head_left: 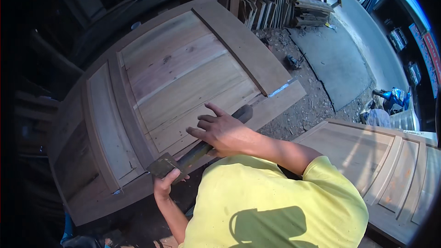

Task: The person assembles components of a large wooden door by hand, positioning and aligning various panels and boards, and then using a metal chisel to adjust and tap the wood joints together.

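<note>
Lying flat and tilted across the view, one large panelled wooden door serves as the work surface, raised off the ground so its lower edge is within easy reach. A long dark hand tool, likely a plane or rasp though its exact kind is hard to tell, rests along that lower rail, lined up with the edge it works on. Both hands are on it, one at each end, which steadies the tool along its length: the left hand is clenched around the blocky dark end nearest the body, while the right hand presses down on top of the far part, fingers loosely spread rather than closed. A second panelled door lies to the right, apart from the first. One stack of timber offcuts stands beyond, on the dirt floor.
</note>
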Tool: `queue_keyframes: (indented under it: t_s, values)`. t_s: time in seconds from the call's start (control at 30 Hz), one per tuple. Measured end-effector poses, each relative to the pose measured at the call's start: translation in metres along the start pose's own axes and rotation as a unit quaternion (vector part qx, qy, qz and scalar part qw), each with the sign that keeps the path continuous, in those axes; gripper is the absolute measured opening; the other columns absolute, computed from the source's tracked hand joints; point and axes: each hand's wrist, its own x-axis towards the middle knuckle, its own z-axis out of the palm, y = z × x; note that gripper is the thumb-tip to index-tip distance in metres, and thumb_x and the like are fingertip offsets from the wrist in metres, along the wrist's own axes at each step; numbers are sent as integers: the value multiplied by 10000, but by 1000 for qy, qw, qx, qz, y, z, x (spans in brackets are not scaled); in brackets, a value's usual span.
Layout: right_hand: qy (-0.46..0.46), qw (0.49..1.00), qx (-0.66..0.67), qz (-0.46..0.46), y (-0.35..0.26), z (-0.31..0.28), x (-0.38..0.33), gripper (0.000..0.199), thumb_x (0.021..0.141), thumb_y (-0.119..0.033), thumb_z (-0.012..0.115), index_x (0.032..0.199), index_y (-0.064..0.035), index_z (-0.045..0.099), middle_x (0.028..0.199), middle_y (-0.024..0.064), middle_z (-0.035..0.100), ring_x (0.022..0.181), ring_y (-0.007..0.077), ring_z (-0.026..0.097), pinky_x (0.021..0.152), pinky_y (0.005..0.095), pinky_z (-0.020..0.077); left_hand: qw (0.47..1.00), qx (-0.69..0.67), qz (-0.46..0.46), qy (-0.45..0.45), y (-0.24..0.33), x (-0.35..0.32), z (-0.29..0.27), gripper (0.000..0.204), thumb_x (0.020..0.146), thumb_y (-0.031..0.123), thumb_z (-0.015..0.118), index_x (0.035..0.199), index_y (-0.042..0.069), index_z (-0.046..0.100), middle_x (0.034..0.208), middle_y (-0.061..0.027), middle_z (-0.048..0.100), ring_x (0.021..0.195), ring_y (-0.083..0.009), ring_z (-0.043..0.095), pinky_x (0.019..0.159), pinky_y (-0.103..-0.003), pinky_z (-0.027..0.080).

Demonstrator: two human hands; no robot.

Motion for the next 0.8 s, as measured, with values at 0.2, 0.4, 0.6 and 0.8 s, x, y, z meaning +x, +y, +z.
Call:
queue_keyframes:
  t_s: [0.2, 0.4, 0.6, 0.8]
  values:
    - [-27, 901, 366, 232, 91, 16, -148, 513, 945, -495, 705, 1142, -38, 581, 812, 110, 695, 732, 282, 704, 685, 462, 516, 944, 110, -95, -296, 35, 181, 144, 743, 988, 581, 604, 1376, -51, 579, 1086, -188, 733, 891, -223, 734, 743, -319, 583]
    - [236, 568, 597, 515, 104, 75, -259, 428, 1033, -404, 631, 1222, -44, 497, 762, 61, 631, 589, 125, 624, 551, 307, 505, 879, 377, 122, -264, -22, 357, 262, 594, 1077, 506, 488, 1465, 61, 559, 1277, -189, 698, 1190, -300, 664, 1017, -383, 498]
    - [558, 137, 596, 561, 113, 113, -280, 334, 1047, -372, 612, 1147, -62, 537, 755, 15, 567, 590, 93, 562, 570, 279, 549, 695, 515, 404, -298, -66, 549, 386, 478, 1041, 446, 550, 1305, 66, 672, 1325, -203, 641, 1272, -387, 567, 1118, -471, 420]
    - [613, -149, 611, 478, 142, 145, -242, 317, 1017, -359, 668, 1079, -105, 488, 769, 32, 572, 575, 118, 552, 540, 290, 536, 569, 674, 352, -313, -117, 623, 459, 628, 1047, 517, 404, 1049, 6, 769, 1137, -257, 715, 1113, -379, 670, 1057, -481, 441]
